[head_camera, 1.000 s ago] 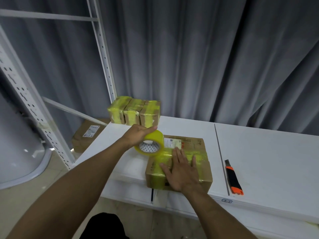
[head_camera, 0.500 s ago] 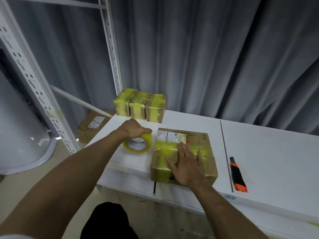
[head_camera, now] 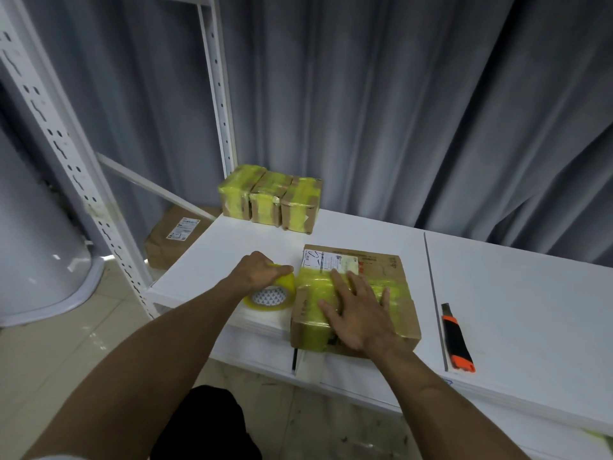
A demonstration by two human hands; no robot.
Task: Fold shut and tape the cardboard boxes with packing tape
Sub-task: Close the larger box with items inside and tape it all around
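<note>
Your cardboard box (head_camera: 381, 270) is brown, crossed by a translucent yellow-green band of tape (head_camera: 313, 288) and carrying a white label (head_camera: 326, 260) with dark print; your tape roll (head_camera: 270, 298) is the same yellow round a white core patterned with small grey triangles. The three small boxes (head_camera: 270, 202) you see behind are brown striped with yellow, the knife (head_camera: 457, 340) is black and orange, the bench (head_camera: 514, 303) white, the curtain (head_camera: 398, 94) grey.
</note>
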